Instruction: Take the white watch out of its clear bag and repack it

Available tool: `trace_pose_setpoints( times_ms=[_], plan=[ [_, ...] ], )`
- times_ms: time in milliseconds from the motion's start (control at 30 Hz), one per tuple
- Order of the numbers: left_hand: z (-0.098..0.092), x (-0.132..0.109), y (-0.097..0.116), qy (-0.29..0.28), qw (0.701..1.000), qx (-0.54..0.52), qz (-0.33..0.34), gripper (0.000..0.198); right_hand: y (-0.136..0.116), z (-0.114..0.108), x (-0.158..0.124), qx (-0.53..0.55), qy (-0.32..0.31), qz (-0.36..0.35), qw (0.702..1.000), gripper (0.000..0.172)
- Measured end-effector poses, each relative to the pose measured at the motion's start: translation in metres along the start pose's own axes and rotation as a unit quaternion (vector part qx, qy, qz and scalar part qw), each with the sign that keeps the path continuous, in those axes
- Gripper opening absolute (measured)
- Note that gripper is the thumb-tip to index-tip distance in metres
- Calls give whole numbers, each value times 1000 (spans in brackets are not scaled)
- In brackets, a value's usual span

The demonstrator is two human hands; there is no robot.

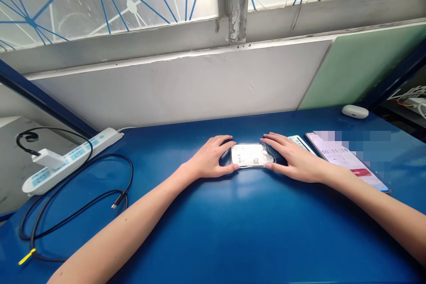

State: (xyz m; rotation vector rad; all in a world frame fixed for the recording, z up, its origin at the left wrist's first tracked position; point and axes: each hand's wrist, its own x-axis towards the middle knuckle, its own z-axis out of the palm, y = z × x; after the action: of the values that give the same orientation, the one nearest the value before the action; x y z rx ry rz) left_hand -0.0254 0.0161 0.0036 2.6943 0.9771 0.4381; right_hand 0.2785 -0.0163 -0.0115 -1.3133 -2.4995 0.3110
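A flat, rectangular packet (249, 155) lies on the blue table, with a white printed label under clear, shiny plastic. At its left end is my left hand (214, 157), with the thumb on the near corner and fingertips at the far corner. My right hand (291, 157) holds the right end in the same way, thumb in front and fingers behind. Crinkled plastic shows beside the right thumb. What is inside the packet cannot be made out. Just beyond my right hand is a white and blue card (301, 143), partly covered by it.
A phone showing a timer (342, 159) lies to the right, near a white earbud case (355, 112). On the left are a white power strip (75, 155) with a plugged-in charger (49, 159) and a coiled black cable (131, 173). A wall panel (186, 88) borders the table's back.
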Motion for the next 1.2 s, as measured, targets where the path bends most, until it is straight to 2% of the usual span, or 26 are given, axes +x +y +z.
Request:
trace_pose_setpoints(
  times_ms=[200, 433, 600, 800, 1000, 1200],
  plan=[
    [-1, 0, 1, -8, 1000, -2, -6, 70, 4, 1, 2, -29, -14, 16, 999, 75],
    [-2, 0, 1, -3, 1000, -16, 5, 72, 7, 2, 1, -48, 0, -1, 999, 82],
    [-1, 0, 1, -1, 1000, 1, 9, 73, 7, 2, 2, -60, -13, 5, 998, 84],
    [0, 1, 0, -1, 1000, 6, 7, 72, 7, 1, 2, -46, -14, 8, 999, 84],
    [-1, 1, 1, -5, 1000, 5, 9, 72, -5, 4, 4, 20, 27, 35, 999, 67],
    [0, 2, 0, 4, 1000, -7, 15, 69, -22, 10, 10, 52, 64, 20, 996, 49]
  ],
)
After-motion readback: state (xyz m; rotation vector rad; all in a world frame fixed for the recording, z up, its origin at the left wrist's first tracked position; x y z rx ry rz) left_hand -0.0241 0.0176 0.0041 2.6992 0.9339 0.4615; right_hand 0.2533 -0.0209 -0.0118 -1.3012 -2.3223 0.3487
